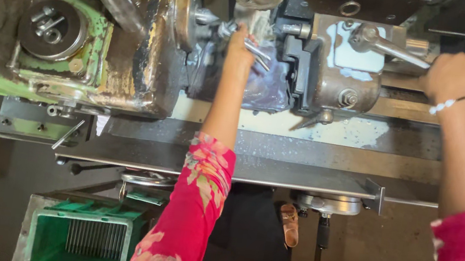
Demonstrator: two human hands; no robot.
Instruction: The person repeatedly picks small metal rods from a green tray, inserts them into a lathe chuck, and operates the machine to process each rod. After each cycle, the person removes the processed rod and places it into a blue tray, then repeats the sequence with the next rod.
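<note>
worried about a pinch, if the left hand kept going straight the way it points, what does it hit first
Probably the round metal chuck of the lathe: the left hand already holds thin metal rods right beside it. Depth is unclear.

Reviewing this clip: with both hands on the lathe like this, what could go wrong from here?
1. The left hand holds a metal rod right beside the chuck; if the chuck turns, fingers could be caught.
2. The loose floral sleeve reaches over the machine bed and might snag.
3. The right hand grips the lever with a beaded bracelet on the wrist, another possible catch point.
</note>
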